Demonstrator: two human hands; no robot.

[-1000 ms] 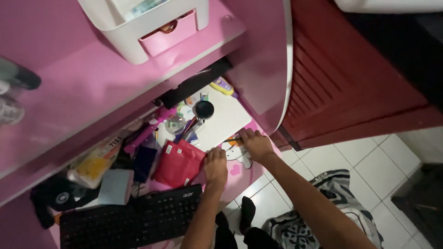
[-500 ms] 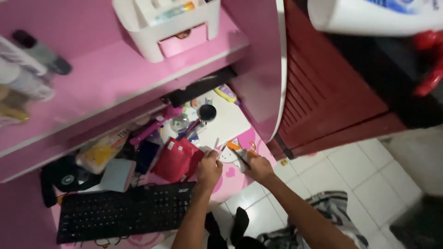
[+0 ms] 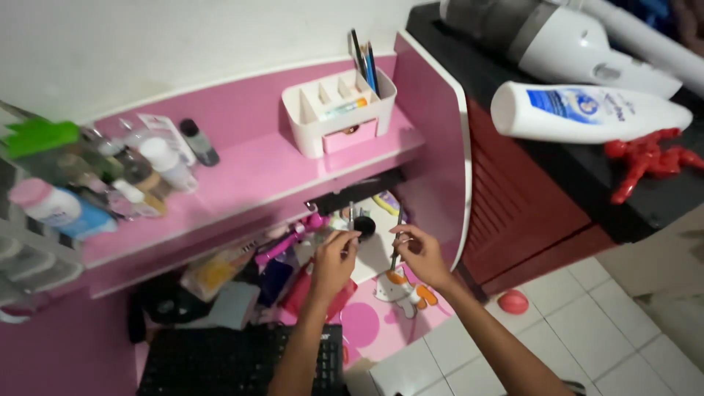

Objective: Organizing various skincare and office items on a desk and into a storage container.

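Below the white organizer [image 3: 339, 110] on the pink shelf [image 3: 242, 183], the left hand [image 3: 334, 257] pinched a thin pen [image 3: 351, 217] upright, fingers closed on it. Just right of it, the right hand [image 3: 422, 253] gripped a dark brush [image 3: 397, 238], also upright, above the black keyboard [image 3: 235, 363].

The left hand [image 3: 331, 258] pinches a thin, pale pen-like stick [image 3: 351, 218] between thumb and fingertips, holding it nearly upright with its upper end pointing toward the underside of the pink shelf. The right hand [image 3: 419, 254] grips a second slim, darker stick [image 3: 397, 240], also close to vertical, its lower end passing down between the fingers. The two sticks stand side by side, apart, above the cluttered pull-out tray.
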